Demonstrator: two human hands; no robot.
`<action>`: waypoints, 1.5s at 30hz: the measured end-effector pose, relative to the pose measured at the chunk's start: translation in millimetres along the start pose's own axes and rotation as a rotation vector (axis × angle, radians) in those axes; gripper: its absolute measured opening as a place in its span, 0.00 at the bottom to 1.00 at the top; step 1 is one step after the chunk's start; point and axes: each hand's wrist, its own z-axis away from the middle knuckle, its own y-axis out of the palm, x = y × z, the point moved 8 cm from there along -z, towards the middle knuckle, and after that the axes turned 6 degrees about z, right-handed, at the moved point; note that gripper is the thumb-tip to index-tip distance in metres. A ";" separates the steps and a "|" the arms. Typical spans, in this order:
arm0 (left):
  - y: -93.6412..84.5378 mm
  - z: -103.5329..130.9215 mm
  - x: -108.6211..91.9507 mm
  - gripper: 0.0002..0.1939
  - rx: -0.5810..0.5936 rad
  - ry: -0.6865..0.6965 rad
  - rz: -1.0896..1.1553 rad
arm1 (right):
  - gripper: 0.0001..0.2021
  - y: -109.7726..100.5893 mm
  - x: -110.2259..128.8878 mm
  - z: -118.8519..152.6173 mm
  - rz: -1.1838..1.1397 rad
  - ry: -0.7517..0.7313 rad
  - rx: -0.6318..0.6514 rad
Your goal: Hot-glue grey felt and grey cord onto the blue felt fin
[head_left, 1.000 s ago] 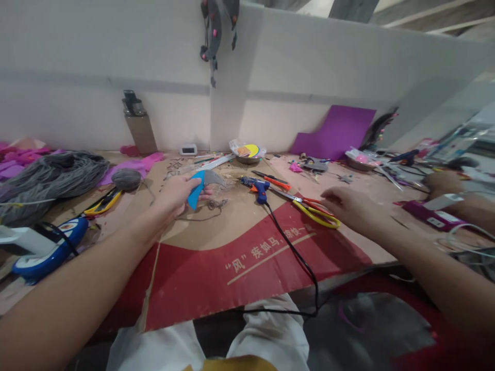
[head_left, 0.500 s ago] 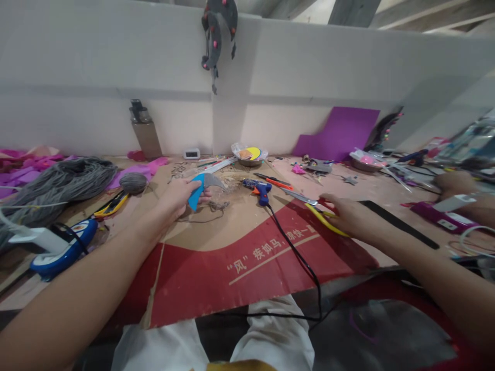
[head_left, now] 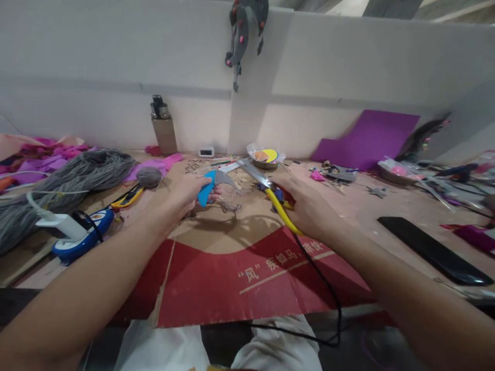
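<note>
My left hand (head_left: 193, 195) is closed on a blue and grey felt piece (head_left: 208, 188) with a curved, pointed grey end. Grey yarn scraps (head_left: 229, 206) lie just beyond and below those fingers. In my right hand (head_left: 303, 203) is a pair of yellow-handled scissors (head_left: 285, 214), held above the cardboard with the metal blades pointing up and to the left, toward the felt. Behind the scissors and the right fingers a blue glue gun (head_left: 275, 198) is partly hidden. Its black cord (head_left: 317, 275) runs down over the cardboard's front edge.
A red and tan cardboard sheet (head_left: 201, 283) covers the table in front of me. Left are a grey yarn skein (head_left: 93, 170), a yarn ball (head_left: 149, 177), a yellow cutter (head_left: 128, 198) and a blue power strip (head_left: 83, 239). Right lies a black flat object (head_left: 433, 248); bowls stand behind.
My right hand has lifted the scissors from the right side of the table and brought them left, near the felt piece. The left hand keeps its hold. The view has turned slightly left.
</note>
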 end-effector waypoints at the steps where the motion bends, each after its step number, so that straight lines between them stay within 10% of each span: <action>1: -1.0 -0.1 -1.1 0.10 -0.003 0.003 0.010 | 0.23 4.3 4.4 -6.9 0.019 -0.013 0.002; 17: -3.0 -1.6 7.2 0.05 -0.065 -0.062 -0.042 | 0.22 52.9 1.0 -13.5 0.223 -0.116 0.058; 45: 3.4 2.2 20.1 0.11 -0.046 -0.221 -0.059 | 0.25 56.6 3.7 -9.4 0.256 -0.200 0.082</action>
